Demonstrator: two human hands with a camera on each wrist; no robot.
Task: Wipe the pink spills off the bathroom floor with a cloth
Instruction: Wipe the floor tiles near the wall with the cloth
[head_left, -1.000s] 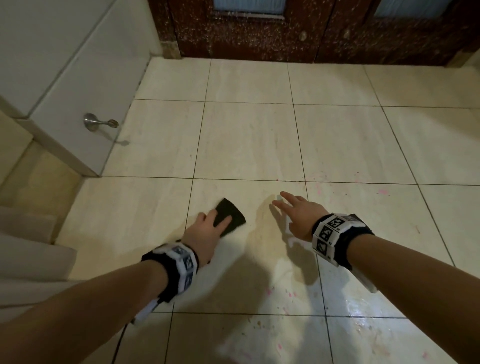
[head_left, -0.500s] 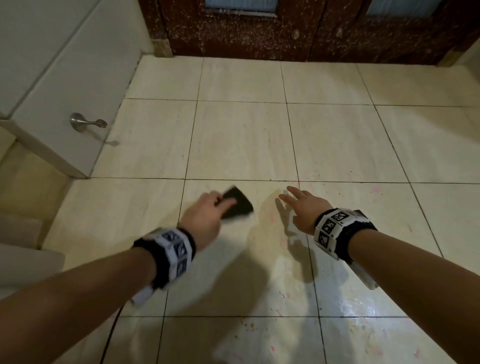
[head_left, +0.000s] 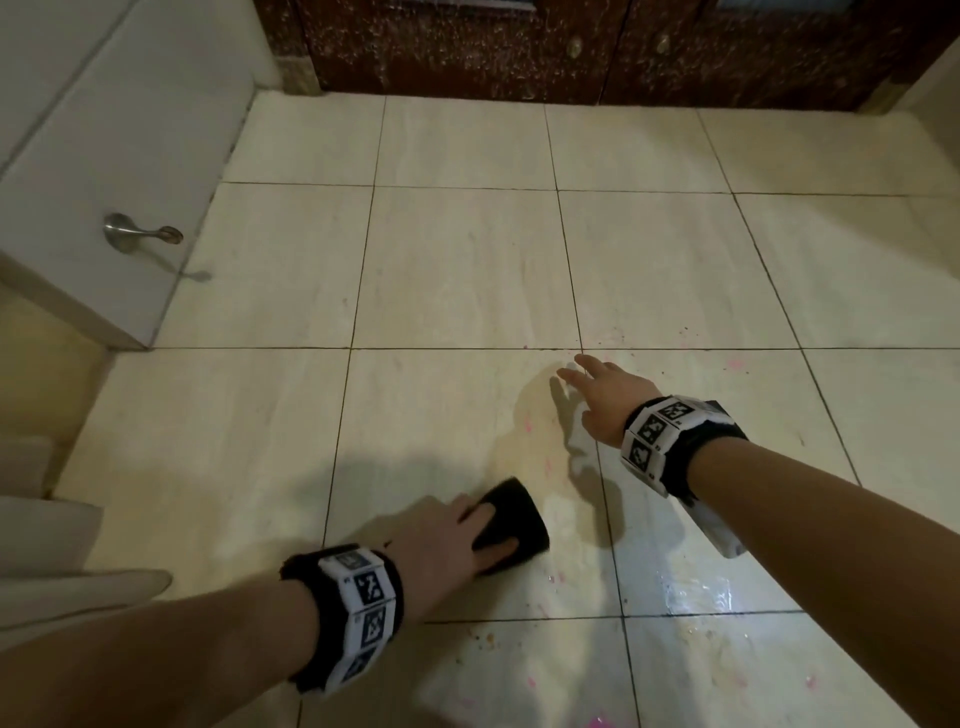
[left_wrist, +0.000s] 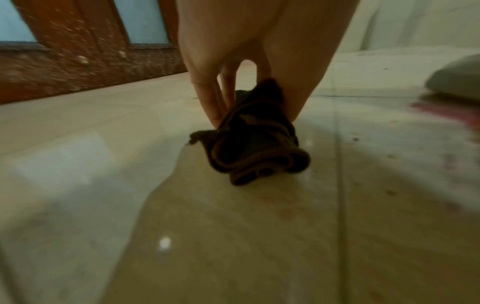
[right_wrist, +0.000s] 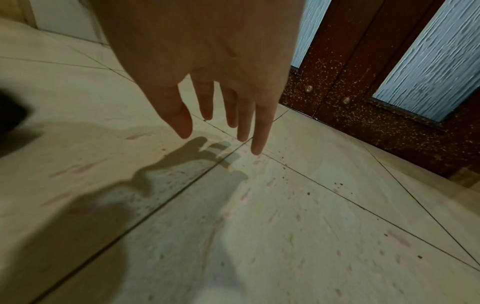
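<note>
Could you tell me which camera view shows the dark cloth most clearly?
The left wrist view: the cloth fills mid-frame, folds visible, pinched by the left hand. The head view shows it small, partly under the fingers; the right wrist view catches only a dark blur at its left edge.

Left hand (left_wrist: 249, 51): top centre, fingers pinching cloth
Dark brown bunched fabric cloth (left_wrist: 253, 139): centre, on floor
Glossy beige tiled floor (left_wrist: 182, 226): pink smear (left_wrist: 451, 112) right edge
</note>
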